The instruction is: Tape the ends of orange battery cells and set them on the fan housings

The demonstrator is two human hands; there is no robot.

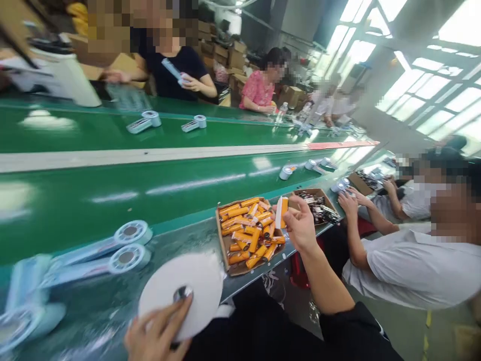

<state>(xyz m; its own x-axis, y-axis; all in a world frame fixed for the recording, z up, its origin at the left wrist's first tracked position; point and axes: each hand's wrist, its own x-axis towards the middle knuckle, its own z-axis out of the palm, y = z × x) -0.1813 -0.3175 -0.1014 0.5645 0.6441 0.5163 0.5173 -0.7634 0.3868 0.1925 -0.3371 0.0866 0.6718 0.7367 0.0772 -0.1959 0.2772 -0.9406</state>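
Note:
My left hand lies on a white round disc, fingers stretched out, with fingertips at the shiny metal knob in its middle. What is under the palm is hidden. Raised over the right side of a cardboard tray, my right hand is closed on an orange cylinder with a white side, which stands roughly upright between thumb and fingers. Many loose orange cylinders, some with dark ends, fill that tray.
Light-blue long-handled pieces with round heads lie at left. A second box holds dark packets. A green belt with a pale divider runs past the bench. A co-worker in white sits close on my right; others work opposite.

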